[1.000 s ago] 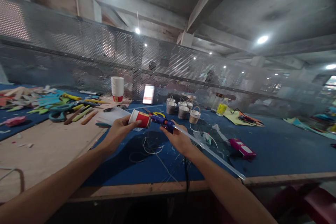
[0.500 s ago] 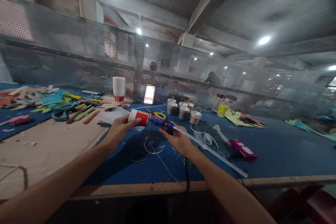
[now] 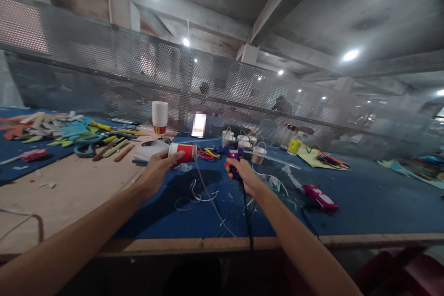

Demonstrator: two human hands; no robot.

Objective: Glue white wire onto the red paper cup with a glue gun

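My left hand holds a red and white paper cup on its side above the blue mat. My right hand grips a blue hot glue gun upright by its handle, with a small red light lit on it. A clear glue stick juts from the gun's back toward the right. The gun's nozzle points left at the cup's base, a short gap apart. A black cord drops from the gun over the table edge.
Several small white buckets stand behind the gun, with yellow and red scissors beside them. A stack of paper cups stands at the back. Coloured foam pieces and tools lie left. A pink object lies right. A mesh fence backs the table.
My right hand has turned the glue gun upright and lifted it, so the glue stick now points right rather than down toward the table's front edge. The cup stays in my left hand.
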